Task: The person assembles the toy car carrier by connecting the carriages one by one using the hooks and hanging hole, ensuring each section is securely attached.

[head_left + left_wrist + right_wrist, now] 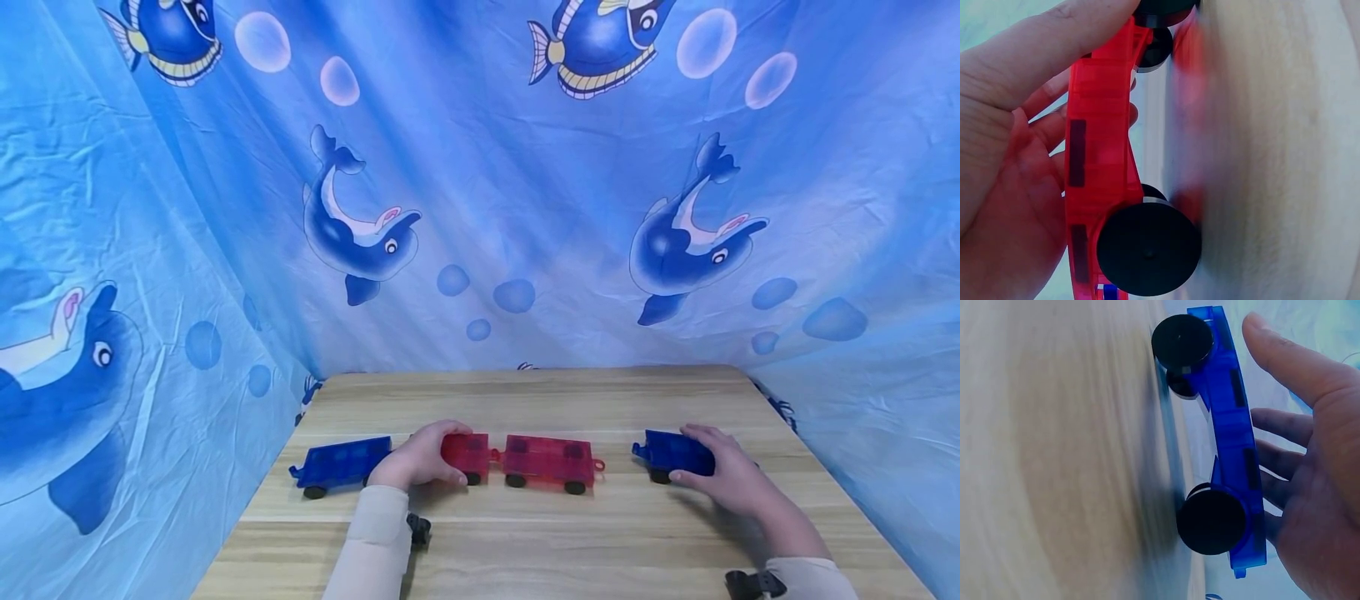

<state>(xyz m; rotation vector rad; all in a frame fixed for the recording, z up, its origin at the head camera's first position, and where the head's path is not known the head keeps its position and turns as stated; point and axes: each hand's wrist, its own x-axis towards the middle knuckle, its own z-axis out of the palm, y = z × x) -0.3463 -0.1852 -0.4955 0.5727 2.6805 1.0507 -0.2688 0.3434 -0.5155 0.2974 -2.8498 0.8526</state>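
My left hand (420, 457) grips a red see-through toy train car (467, 454), thumb on the near side and fingers behind. In the left wrist view this car (1104, 150) shows its black wheels close over the wood. Hooked to its right end is a second red car (547, 458). To the left, partly behind that hand, stands a blue car (341, 461). Apart at the right, another blue car (671, 454) has my right hand (723, 479) around it. The right wrist view shows the thumb (1297, 362) clear of this car (1232, 431), fingers behind it.
The cars stand in a row across a light wooden table (540, 533). A blue curtain (480, 192) printed with dolphins and fish hangs behind and along both sides. Between the second red car and the right blue car is a stretch of bare wood.
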